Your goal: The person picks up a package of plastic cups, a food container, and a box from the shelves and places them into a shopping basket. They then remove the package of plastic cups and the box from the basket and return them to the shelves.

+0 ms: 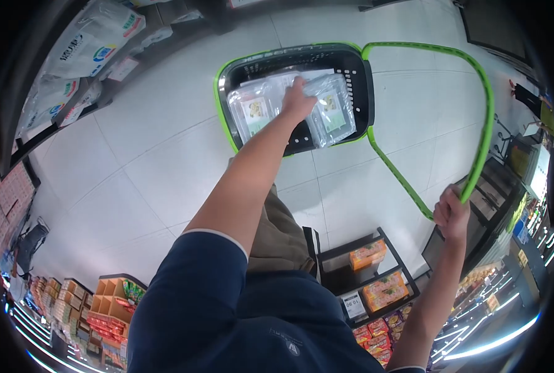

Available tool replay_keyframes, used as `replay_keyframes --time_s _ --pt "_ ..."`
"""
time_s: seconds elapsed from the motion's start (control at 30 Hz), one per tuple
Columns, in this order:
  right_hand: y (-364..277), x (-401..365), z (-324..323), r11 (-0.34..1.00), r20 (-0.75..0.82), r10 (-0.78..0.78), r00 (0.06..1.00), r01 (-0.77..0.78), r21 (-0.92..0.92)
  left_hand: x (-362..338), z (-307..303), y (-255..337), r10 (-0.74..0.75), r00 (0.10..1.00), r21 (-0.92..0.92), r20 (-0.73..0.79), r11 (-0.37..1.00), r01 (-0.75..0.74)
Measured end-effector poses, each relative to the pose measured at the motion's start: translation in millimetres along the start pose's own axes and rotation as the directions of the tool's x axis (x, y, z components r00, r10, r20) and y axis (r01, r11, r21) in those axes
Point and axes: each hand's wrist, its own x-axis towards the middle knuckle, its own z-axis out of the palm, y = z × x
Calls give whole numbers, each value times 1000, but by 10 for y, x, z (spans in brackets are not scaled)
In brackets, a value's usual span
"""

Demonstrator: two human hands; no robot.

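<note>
A black shopping basket with a green rim (pixel 221 81) stands on the white tiled floor ahead of me. Several clear plastic packages with printed labels (pixel 255 112) lie inside it. My left hand (pixel 299 99) reaches into the basket and rests on top of the packages, fingers bent over one edge; whether it grips one is hidden. My right hand (pixel 451 214) is closed around the basket's long green loop handle (pixel 485 118), which swings out to the right of the basket.
Shelves with white bagged goods (pixel 84 50) line the upper left. A low black shelf with orange packs (pixel 370 255) stands by my right side. Boxed snacks (pixel 96 311) fill racks at lower left. A dark counter (pixel 513 168) runs along the right.
</note>
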Motion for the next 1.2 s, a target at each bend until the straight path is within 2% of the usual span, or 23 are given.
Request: replay_keyframes --time_s 0.13,0.17,0.2,0.27,0.3,0.33,0.4,0.43,0.53,0.57,0.63,0.77,0.87,0.9,1.0,1.07,1.2 --pt "105 18 -180 998 -58 -39 998 37 -46 156 156 82 -68 995 78 72 995 63" --pt "103 27 -204 999 -59 -22 998 19 -40 150 160 79 -21 999 158 29 987 16" --pt "88 41 -219 999 -56 -26 998 25 -24 134 132 80 -25 999 169 38 985 19" --pt "69 53 -258 999 -64 -28 998 29 14 87 -23 110 -43 998 79 51 996 39" --pt "62 64 -274 1000 -54 -26 998 27 16 68 -117 107 18 1000 153 -13 988 -15" --pt "72 67 -301 1000 -45 -21 999 21 16 118 -203 53 -63 998 119 7 991 61" --pt "103 77 -357 1000 -51 -20 999 21 9 160 -420 1 44 999 272 -25 962 -35" --pt "108 80 -378 1000 -56 -13 998 13 10 207 -464 -48 20 998 309 -62 951 0" --pt "78 107 -415 1000 -73 2 997 0 22 285 -594 -47 -61 997 399 -48 914 75" --pt "67 115 -425 999 -75 12 997 -10 30 289 -584 -6 -57 997 399 -42 915 69" --pt "40 144 -443 999 -64 10 998 -8 31 299 -571 80 -179 981 435 -73 879 193" --pt "-21 167 -446 999 -78 20 997 -17 32 240 -589 262 -257 965 456 -58 853 254" --pt "-60 168 -456 999 -89 38 995 -35 36 217 -637 235 -232 972 416 -25 882 222" --pt "-65 169 -449 998 -101 52 994 -48 42 232 -663 148 -170 985 433 15 889 147" --pt "-89 212 -443 998 -86 51 995 -47 42 158 -643 53 -117 993 390 25 916 98" --pt "-82 207 -450 999 -67 38 997 -36 28 116 -515 8 -28 999 373 47 928 9" --pt "-65 197 -464 999 -68 54 996 -54 7 -62 -206 361 5 994 223 111 974 -29"
